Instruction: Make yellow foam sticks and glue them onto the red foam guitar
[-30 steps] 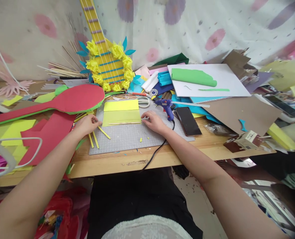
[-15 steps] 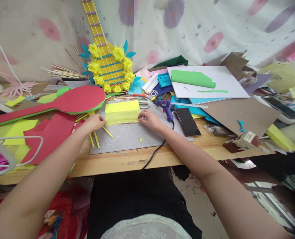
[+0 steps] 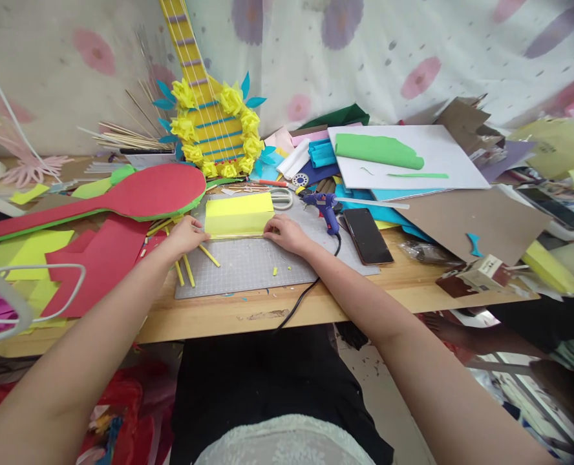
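A sheet of yellow paper [image 3: 240, 216] lies on the grey cutting mat [image 3: 238, 274], its far part brighter than its near part. At its near left corner my left hand [image 3: 189, 234] is closed, fingertips pinching the edge. My right hand [image 3: 283, 232] grips the near right corner in the same way. Along the near edge, between the hands, runs a thin stick that seems to lie against the paper; whether the paper wraps it is too small to tell. Several yellow rolled sticks [image 3: 189, 270] rest beside my left hand.
A purple glue gun [image 3: 326, 210] and a black phone [image 3: 368, 236] lie right of the paper. Scissors [image 3: 282, 197] are behind it. A red guitar-shaped piece [image 3: 156, 190] stands left, a flowered yellow guitar [image 3: 216, 132] at the back. The gun's cord crosses the table's front edge.
The thin stick, earlier lying on the paper near its front edge, is now at that edge. My right hand has shifted slightly left and both hands now hold the paper's near corners.
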`<state>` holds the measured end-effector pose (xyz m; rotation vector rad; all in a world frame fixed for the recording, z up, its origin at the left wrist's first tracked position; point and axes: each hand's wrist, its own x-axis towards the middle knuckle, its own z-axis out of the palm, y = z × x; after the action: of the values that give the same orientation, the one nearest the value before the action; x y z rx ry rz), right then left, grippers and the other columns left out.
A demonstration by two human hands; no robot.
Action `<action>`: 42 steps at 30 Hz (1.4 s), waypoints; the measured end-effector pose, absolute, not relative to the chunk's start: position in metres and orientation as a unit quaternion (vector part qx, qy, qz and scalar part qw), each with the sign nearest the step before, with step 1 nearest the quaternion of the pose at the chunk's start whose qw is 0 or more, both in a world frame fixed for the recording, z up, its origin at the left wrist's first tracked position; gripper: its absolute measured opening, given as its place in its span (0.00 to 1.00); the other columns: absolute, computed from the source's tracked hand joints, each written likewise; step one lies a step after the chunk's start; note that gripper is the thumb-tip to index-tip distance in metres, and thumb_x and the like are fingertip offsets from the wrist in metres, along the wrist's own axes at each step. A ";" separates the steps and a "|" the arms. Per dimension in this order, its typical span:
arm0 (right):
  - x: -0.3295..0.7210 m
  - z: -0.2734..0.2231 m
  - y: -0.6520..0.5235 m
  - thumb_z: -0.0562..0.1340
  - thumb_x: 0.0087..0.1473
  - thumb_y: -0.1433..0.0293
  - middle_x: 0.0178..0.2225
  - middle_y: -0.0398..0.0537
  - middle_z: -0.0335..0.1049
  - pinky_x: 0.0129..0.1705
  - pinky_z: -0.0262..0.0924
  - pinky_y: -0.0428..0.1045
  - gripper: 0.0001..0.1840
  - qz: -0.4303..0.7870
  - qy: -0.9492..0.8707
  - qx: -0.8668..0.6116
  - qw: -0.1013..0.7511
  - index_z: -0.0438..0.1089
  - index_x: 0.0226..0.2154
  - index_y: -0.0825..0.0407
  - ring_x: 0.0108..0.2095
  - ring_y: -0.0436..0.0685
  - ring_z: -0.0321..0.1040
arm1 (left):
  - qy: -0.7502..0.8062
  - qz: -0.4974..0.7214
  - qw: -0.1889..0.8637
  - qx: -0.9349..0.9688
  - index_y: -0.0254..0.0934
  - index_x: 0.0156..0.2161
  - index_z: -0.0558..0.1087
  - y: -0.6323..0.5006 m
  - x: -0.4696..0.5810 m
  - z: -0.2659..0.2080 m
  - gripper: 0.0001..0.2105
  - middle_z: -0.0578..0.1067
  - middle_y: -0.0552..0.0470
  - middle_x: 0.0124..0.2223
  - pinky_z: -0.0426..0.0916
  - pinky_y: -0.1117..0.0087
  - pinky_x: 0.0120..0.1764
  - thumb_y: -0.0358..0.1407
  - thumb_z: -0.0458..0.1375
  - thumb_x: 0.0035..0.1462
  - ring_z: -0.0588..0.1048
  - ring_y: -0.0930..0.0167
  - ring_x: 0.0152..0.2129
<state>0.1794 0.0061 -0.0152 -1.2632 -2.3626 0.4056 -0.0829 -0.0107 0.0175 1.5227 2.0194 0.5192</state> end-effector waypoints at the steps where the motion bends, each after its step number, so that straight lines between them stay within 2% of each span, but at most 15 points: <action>1: 0.179 -0.015 0.006 0.59 0.51 0.68 0.33 0.46 0.68 0.41 0.55 0.47 0.05 0.145 -0.852 -0.456 0.213 0.70 0.29 0.52 0.38 0.53 0.63 | 0.751 0.195 0.280 0.565 0.37 0.33 0.62 -0.011 -0.083 0.017 0.15 0.72 0.54 0.26 0.62 0.71 0.28 0.33 0.61 0.38 0.72 0.70 0.25; 12: 0.178 -0.014 0.002 0.60 0.51 0.67 0.34 0.47 0.68 0.41 0.55 0.48 0.05 0.144 -0.853 -0.457 0.209 0.70 0.29 0.52 0.39 0.53 0.62 | 0.752 0.191 0.273 0.569 0.38 0.31 0.61 -0.011 -0.087 0.014 0.15 0.73 0.54 0.26 0.61 0.71 0.27 0.33 0.62 0.37 0.71 0.70 0.24; 28: 0.181 -0.013 0.002 0.60 0.51 0.67 0.33 0.47 0.68 0.40 0.55 0.48 0.06 0.124 -0.863 -0.449 0.194 0.69 0.28 0.52 0.39 0.55 0.62 | 0.750 0.219 0.323 0.533 0.38 0.32 0.60 -0.010 -0.089 0.013 0.19 0.71 0.56 0.24 0.62 0.70 0.30 0.30 0.63 0.34 0.72 0.69 0.26; 42: 0.181 -0.007 -0.001 0.60 0.51 0.68 0.34 0.47 0.68 0.38 0.53 0.47 0.05 0.122 -0.871 -0.445 0.171 0.69 0.28 0.53 0.39 0.54 0.62 | 0.765 0.158 0.277 0.559 0.36 0.35 0.63 -0.009 -0.091 0.015 0.19 0.72 0.54 0.28 0.62 0.71 0.28 0.34 0.63 0.36 0.72 0.69 0.26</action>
<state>0.1805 -0.0005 -0.0067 -1.2625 -2.4734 0.3457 -0.0908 -0.0090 0.0152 1.5024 2.0552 0.4255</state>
